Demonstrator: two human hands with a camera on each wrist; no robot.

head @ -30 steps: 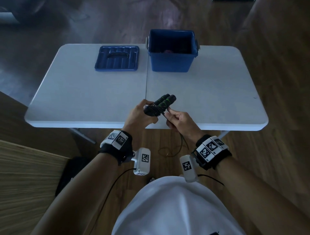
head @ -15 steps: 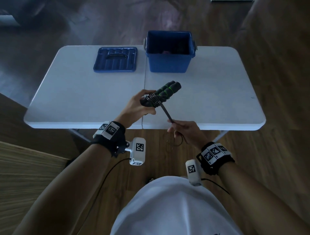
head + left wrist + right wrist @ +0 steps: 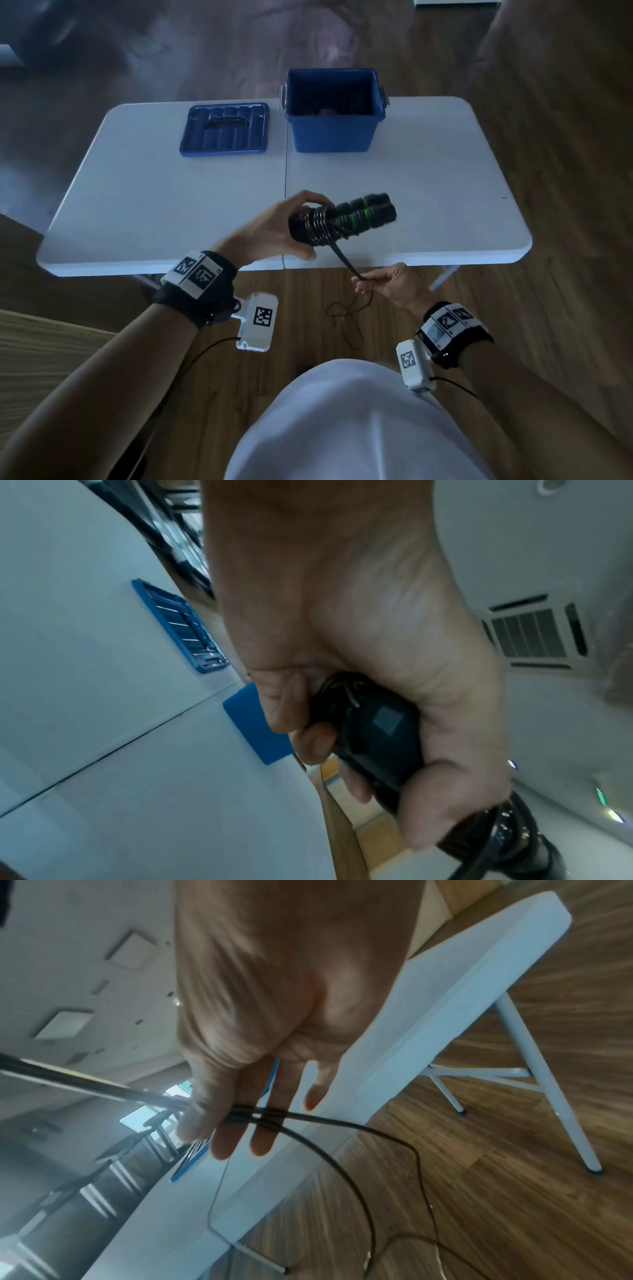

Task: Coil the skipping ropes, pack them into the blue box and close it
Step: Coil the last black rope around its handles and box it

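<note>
My left hand grips two black skipping rope handles with green bands, held side by side over the table's front edge. Several turns of dark rope are wound round them. A taut doubled strand runs down to my right hand, which pinches it between thumb and fingers just in front of the table. The loose rope hangs from that hand to the floor. In the right wrist view the rope crosses my fingers. The left wrist view shows the handles inside my curled fingers. The open blue box stands at the table's far middle.
The blue lid lies flat left of the box on the white folding table. Something pinkish lies inside the box. Wooden floor surrounds the table, and its white legs show below the right end.
My right hand has pulled away from the handles toward me and to the right, stretching the rope taut. My left hand has lifted the handles slightly and tilted them flatter.
</note>
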